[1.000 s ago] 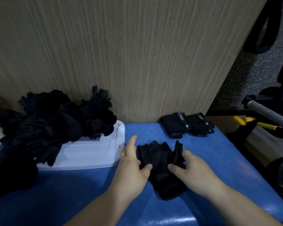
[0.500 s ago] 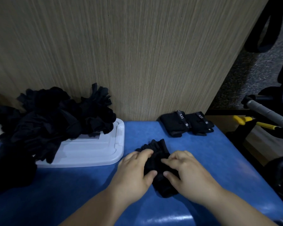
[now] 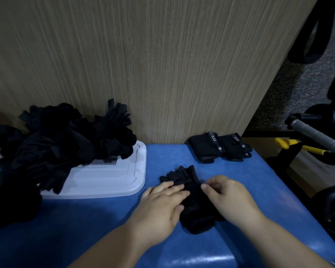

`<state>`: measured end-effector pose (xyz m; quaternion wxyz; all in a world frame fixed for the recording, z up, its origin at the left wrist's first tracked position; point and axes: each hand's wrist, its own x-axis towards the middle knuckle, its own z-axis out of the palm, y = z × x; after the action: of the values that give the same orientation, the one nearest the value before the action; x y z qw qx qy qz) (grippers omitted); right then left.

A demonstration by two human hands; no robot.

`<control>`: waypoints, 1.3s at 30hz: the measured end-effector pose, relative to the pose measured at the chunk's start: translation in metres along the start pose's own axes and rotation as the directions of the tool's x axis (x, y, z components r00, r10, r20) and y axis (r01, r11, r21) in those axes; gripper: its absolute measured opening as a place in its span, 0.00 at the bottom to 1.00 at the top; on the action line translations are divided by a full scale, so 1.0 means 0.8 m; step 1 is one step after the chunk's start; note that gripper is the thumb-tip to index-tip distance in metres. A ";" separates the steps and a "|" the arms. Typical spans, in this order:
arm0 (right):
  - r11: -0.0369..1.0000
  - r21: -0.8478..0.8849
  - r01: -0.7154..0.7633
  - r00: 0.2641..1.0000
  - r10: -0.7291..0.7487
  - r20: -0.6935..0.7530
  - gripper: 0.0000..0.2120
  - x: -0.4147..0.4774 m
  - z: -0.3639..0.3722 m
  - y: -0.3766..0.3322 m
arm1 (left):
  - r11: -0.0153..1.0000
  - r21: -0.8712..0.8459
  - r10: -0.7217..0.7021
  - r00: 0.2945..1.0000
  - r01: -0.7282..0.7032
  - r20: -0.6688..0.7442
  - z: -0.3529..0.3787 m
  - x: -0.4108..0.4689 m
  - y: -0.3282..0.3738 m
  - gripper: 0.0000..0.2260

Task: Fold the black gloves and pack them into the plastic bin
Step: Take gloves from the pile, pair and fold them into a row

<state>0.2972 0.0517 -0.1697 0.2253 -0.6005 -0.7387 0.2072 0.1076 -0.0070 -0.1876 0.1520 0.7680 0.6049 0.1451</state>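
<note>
here the left hand (image 3: pixel 163 205) presses flat fingers on a black glove (image 3: pixel 190 200) lying on the blue table (image 3: pixel 97 225), while the right hand (image 3: pixel 227 198) pinches its right edge with curled fingers.

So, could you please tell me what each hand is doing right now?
Left hand: open, pressing the black glove.
Right hand: pinching that glove.

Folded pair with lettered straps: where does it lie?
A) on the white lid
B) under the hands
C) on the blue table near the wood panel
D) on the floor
C: the folded pair lies on the blue table near the wood panel, right of the white lid.
</note>
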 end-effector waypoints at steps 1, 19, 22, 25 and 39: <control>0.999 -0.048 -0.012 1.000 0.013 0.023 0.07 0.001 0.002 -0.002 | 1.000 -0.003 0.006 1.000 -0.006 0.008 0.000 0.001 0.001 0.19; 0.980 0.170 -0.103 0.994 0.105 -0.005 0.07 -0.004 -0.036 0.042 | 0.992 -0.036 0.123 0.989 -0.120 0.080 0.018 0.038 0.061 0.21; 0.990 0.102 -0.094 0.991 0.103 -0.084 0.07 -0.001 -0.054 0.064 | 0.988 -0.025 0.151 0.984 -0.149 0.091 0.026 0.064 0.088 0.22; 0.993 -0.015 -0.119 0.986 0.117 -0.123 0.10 0.002 -0.067 0.088 | 0.985 0.009 0.169 0.977 -0.172 0.129 0.038 0.091 0.112 0.23; 0.919 -0.393 -0.027 0.971 0.118 0.207 0.29 0.010 -0.073 0.126 | 0.985 0.155 0.041 0.971 -0.079 0.235 0.062 0.112 0.133 0.25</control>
<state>0.4101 0.0810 -0.1794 0.0085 -0.6327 -0.7630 0.1323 0.2423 0.0536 -0.1859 0.1534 0.8074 0.5696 0.0094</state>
